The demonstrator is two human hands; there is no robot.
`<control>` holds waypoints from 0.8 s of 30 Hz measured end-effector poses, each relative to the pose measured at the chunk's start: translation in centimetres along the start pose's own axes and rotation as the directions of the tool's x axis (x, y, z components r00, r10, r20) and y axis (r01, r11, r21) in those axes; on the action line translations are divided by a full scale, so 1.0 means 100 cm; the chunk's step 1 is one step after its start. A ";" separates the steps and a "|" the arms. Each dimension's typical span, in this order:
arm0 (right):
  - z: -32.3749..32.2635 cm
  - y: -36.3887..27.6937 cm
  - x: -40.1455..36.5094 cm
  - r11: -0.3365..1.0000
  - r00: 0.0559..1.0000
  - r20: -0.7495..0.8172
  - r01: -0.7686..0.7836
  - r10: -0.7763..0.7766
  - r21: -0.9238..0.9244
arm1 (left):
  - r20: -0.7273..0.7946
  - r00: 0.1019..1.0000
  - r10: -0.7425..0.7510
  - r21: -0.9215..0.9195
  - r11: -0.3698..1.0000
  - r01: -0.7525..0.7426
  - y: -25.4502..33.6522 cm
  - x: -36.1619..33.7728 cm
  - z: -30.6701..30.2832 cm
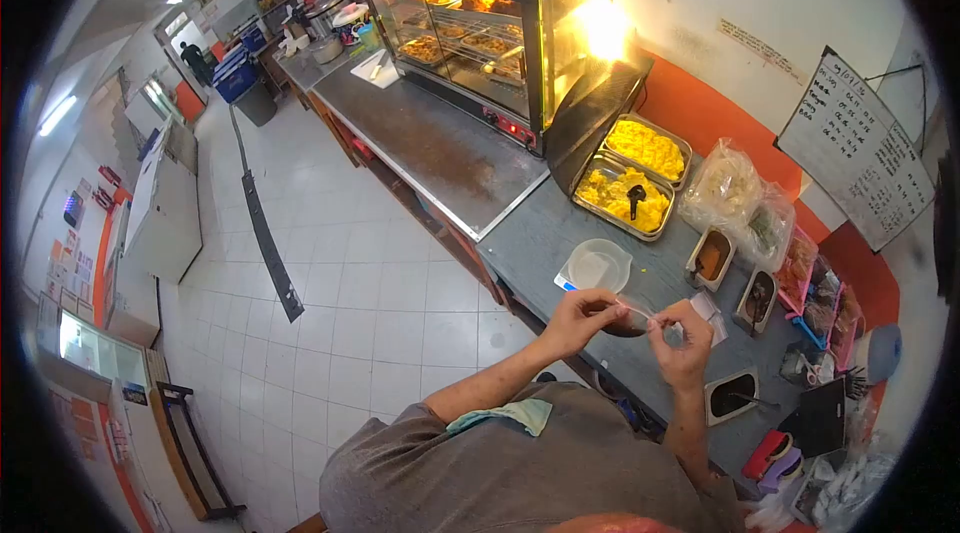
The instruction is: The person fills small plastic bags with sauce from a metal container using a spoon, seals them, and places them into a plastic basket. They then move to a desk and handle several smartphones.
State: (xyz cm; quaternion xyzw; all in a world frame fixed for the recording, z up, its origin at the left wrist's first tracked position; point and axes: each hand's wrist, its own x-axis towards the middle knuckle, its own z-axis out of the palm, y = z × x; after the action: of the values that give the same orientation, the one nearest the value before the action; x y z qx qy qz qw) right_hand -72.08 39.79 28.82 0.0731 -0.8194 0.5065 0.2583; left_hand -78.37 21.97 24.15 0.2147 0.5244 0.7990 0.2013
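Observation:
My left hand [582, 322] and my right hand [682, 343] meet over the near edge of the grey table. Both pinch a small plastic bag [628, 324] with something dark brown in it. A thin pale strip, perhaps its neck, stretches between my fingertips. Just beyond my left hand, a clear plastic bowl [600, 266] stands on a flat white and blue item, perhaps a scale. Past my right hand lies a pale packet [708, 317]. A metal container of orange-brown sauce [711, 258] and one of darker sauce [755, 299] stand further off.
Two metal pans of yellow food [622, 195] sit behind the bowl, near a lit food warmer [490, 43]. Filled plastic bags [728, 183] and pink baskets [797, 273] line the wall. A dark container with a spoon [732, 396] stands right. A distant person [193, 61] is far left.

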 end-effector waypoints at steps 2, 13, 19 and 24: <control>0.006 0.005 0.002 0.999 1.000 0.018 -0.008 0.008 0.031 | -0.006 1.000 -0.002 0.024 1.000 0.002 0.006 -0.002 0.001; 0.034 0.000 0.011 0.984 0.990 0.068 -0.134 0.126 0.118 | -0.053 0.978 0.200 0.382 0.909 -0.165 -0.003 0.000 0.002; 0.044 0.011 0.015 0.998 0.998 0.051 -0.051 0.049 0.042 | -0.468 0.835 0.289 0.250 0.950 -0.189 -0.023 0.009 0.004; 0.029 0.042 0.007 0.977 0.978 -0.006 -0.209 0.209 -0.050 | -0.371 0.877 0.305 0.373 0.914 -0.160 -0.049 0.038 -0.013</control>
State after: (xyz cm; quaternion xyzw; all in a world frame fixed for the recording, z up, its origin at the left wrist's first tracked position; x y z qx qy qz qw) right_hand -75.32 39.38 24.85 -0.0201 -0.8348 0.5102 0.2060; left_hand -81.74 24.88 19.64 0.1303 0.6518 0.7451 -0.0545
